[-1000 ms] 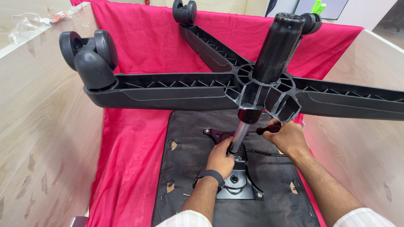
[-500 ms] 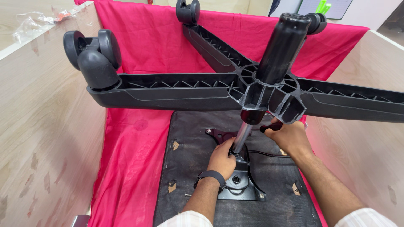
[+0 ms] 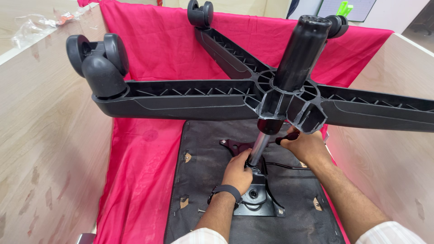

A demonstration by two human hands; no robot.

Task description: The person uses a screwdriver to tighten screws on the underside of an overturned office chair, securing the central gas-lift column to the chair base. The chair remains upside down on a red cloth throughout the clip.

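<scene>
Fingers of left hand (image 3: 238,171) wrap the chrome column (image 3: 258,148); right hand (image 3: 307,147) grips a lever (image 3: 287,137).

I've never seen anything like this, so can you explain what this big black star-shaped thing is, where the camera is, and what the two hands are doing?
The camera sits on the person's head and looks down at their own arms. The big black plastic star-shaped base with twin wheels at its arm tips looks like an office chair base, upside down. Its shiny metal column runs down to a black metal mounting plate on the black fabric underside of a seat, which lies on a red cloth between pale wooden panels. The left hand, with a black wristband, grips the column low down. The right hand holds a dark lever handle beside the column.
</scene>
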